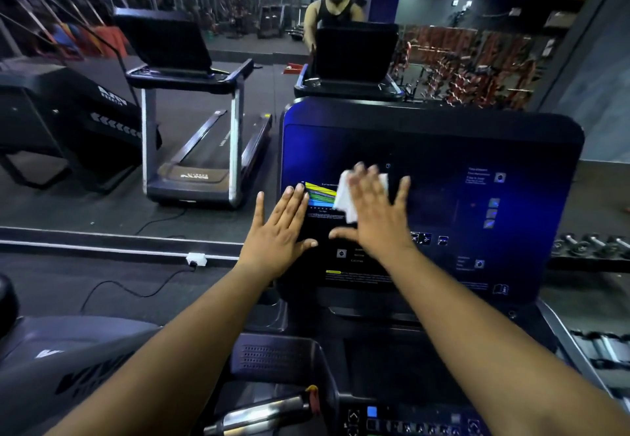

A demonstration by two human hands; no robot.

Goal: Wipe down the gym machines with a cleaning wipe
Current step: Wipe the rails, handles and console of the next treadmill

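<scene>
Here, the right hand [371, 217] is lying flat with fingers spread on the treadmill console screen [433, 203], pressing a white cleaning wipe [344, 196] against the glass; its grip is fully open, nothing curled round the wipe, which is showing at the fingertips and along the hand's left edge. The hand looks slightly blurred. The left hand [281, 231] is resting just beside it, also flat and open on the screen's left part, fingers straight, thumb pointing toward the other thumb, holding nothing. The wipe is sitting on the left half of the display, partly covering a coloured chart [320, 193] with yellow, green and blue bands. Small icons and lines of text are glowing on the right and lower parts of the dark panel, too small to read. Below the screen, a button panel [409, 425] is showing at the bottom edge, with a metal handlebar [262, 415] to its left. Ahead, a mirror wall [204, 60] is reflecting another treadmill [197, 135] and a person in a black sleeveless top [335, 12]. Dumbbells [593, 246] are lying on a rack to the right. A black cable [136, 287] is running across the floor from a white socket [196, 259].
</scene>
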